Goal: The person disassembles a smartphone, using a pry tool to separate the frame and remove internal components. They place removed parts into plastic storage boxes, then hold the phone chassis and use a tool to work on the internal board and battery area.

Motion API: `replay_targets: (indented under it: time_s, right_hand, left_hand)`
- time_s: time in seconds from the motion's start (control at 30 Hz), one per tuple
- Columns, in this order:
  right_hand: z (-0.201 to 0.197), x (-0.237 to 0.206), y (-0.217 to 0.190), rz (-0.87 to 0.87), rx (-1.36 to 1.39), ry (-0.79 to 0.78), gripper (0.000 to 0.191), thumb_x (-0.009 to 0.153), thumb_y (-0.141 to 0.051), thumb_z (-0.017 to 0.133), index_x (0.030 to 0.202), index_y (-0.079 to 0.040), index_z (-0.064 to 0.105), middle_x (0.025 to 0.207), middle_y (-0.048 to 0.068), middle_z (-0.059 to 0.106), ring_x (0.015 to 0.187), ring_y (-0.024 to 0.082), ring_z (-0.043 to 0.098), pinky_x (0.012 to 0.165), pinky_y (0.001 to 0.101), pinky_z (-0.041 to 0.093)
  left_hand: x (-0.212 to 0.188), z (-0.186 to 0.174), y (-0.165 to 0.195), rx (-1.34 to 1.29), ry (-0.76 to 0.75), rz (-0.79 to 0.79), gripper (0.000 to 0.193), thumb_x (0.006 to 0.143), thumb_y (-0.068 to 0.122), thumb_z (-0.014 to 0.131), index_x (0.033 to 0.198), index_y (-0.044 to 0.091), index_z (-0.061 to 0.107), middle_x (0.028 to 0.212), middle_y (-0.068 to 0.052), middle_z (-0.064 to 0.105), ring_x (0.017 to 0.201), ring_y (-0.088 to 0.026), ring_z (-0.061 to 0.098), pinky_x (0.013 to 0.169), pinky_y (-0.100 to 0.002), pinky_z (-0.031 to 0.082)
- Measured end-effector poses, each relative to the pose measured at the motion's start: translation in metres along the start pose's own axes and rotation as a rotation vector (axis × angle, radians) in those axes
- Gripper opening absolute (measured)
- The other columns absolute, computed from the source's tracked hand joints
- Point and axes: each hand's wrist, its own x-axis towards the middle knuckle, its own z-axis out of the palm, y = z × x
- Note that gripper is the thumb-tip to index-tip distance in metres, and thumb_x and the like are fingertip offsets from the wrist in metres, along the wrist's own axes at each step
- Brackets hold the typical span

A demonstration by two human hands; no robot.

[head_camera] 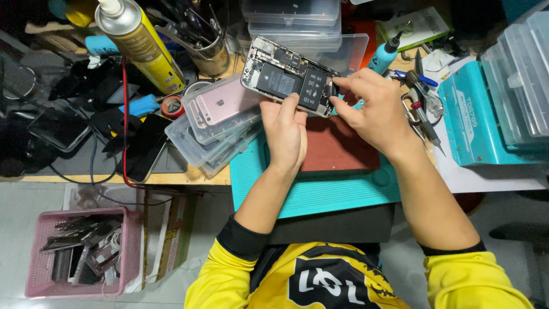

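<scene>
head view | opened smartphone (289,77) held above worktop (171,177) at 12 o'clock of teal mat (320,194) | left hand (286,134) grip clasps its lower edge | right hand (374,111) grip pinches its right end | judgement: steady it, light fingertip pressure

An opened phone (289,77), black battery exposed, held tilted above the desk.

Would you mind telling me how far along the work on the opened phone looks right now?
Done: the opened phone has its screen off, battery and boards bare. In hand: the left hand steadies its lower edge while the right hand pinches at its right end. Left: it remains unclosed; a pink phone waits on clear trays.
</scene>
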Motion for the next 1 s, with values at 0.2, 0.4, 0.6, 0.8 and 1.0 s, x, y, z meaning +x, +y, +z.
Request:
replay_targets:
  time_s: [0.2, 0.4, 0.6, 0.8, 1.0]
  right_hand:
    - [0.005, -0.007, 0.017, 0.28, 0.414, 0.163, 0.017, 0.107, -0.003, 0.065, 0.118, 0.005, 0.075, 0.098, 0.01, 0.07, 0.086, 0.015, 0.07, 0.077, 0.0271, 0.057]
    - [-0.005, -0.014, 0.034, 0.506, 0.935, 0.234, 0.015, 0.104, -0.003, 0.065, 0.115, 0.006, 0.072, 0.096, 0.009, 0.074, 0.083, 0.013, 0.071, 0.076, 0.0259, 0.06]
    - [-0.013, -0.021, 0.052, 0.498, 0.491, 0.228, 0.011, 0.102, -0.004, 0.069, 0.106, 0.005, 0.075, 0.089, 0.008, 0.073, 0.077, 0.011, 0.069, 0.07, 0.0253, 0.058]
    - [0.024, 0.008, 0.072, 0.271, -0.101, -0.117, 0.015, 0.088, -0.012, 0.079, 0.099, -0.003, 0.081, 0.081, 0.016, 0.074, 0.071, 0.023, 0.071, 0.069, 0.0357, 0.055]
    - [0.043, 0.033, 0.075, 0.198, -0.149, -0.399, 0.018, 0.083, -0.014, 0.079, 0.096, -0.003, 0.08, 0.085, 0.019, 0.075, 0.074, 0.03, 0.072, 0.073, 0.0395, 0.056]
  left_hand:
    - [0.004, 0.003, 0.003, -0.021, 0.037, -0.013, 0.034, 0.1, -0.01, 0.047, 0.134, -0.005, 0.041, 0.13, -0.017, 0.057, 0.116, -0.025, 0.063, 0.099, -0.042, 0.056]
    - [0.008, 0.007, -0.004, 0.004, 0.019, -0.033, 0.039, 0.098, -0.009, 0.047, 0.135, 0.0, 0.041, 0.13, -0.016, 0.055, 0.116, -0.024, 0.061, 0.099, -0.041, 0.054]
    - [0.013, -0.001, 0.007, -0.003, 0.066, -0.048, 0.033, 0.1, -0.006, 0.047, 0.133, -0.003, 0.043, 0.132, -0.016, 0.056, 0.119, -0.026, 0.061, 0.104, -0.044, 0.053]
    - [0.003, -0.011, 0.031, 0.056, 0.081, -0.047, 0.038, 0.1, -0.003, 0.049, 0.137, 0.002, 0.049, 0.131, -0.011, 0.058, 0.114, -0.02, 0.061, 0.099, -0.04, 0.052]
    - [-0.007, -0.026, 0.055, 0.069, 0.069, -0.013, 0.028, 0.102, -0.003, 0.053, 0.13, -0.002, 0.054, 0.122, -0.011, 0.065, 0.108, -0.021, 0.066, 0.095, -0.038, 0.055]
